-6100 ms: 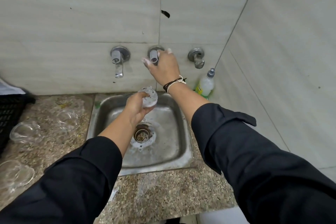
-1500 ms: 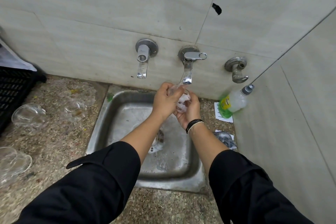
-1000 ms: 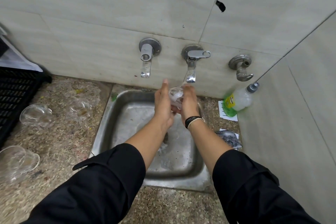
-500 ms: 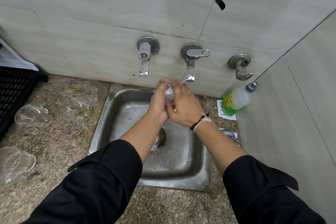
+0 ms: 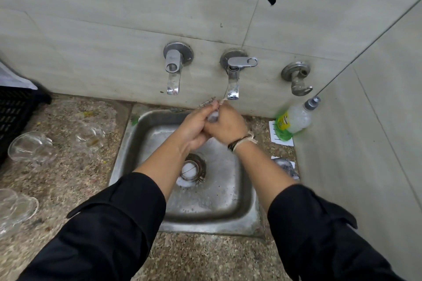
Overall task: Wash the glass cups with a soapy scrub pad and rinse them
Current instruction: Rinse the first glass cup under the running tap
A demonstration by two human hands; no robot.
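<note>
Both my hands meet over the steel sink (image 5: 230, 212), right under the spout of the middle tap (image 5: 233, 89). My left hand (image 5: 194, 130) and my right hand (image 5: 225, 124) are wrapped around a small glass cup (image 5: 213, 117); only a sliver of it shows between the fingers. Water splashes off the cup, and foam sits on the drain (image 5: 190, 171). A scrub pad (image 5: 285, 165) lies on the counter right of the sink. Other glass cups lie on the counter at left: one (image 5: 30, 147), another (image 5: 90, 136) and one (image 5: 16, 206) at the frame edge.
A soap bottle (image 5: 294, 118) leans in the right corner against the tiled wall. A left tap (image 5: 174, 70) and a third fitting (image 5: 298, 77) stick out of the back wall. A black crate (image 5: 13, 114) stands at the far left on the speckled counter (image 5: 75, 178).
My right hand left the tap handle and joined the left on the cup under the running water. Over the last second both hands have turned around the cup, covering more of it.
</note>
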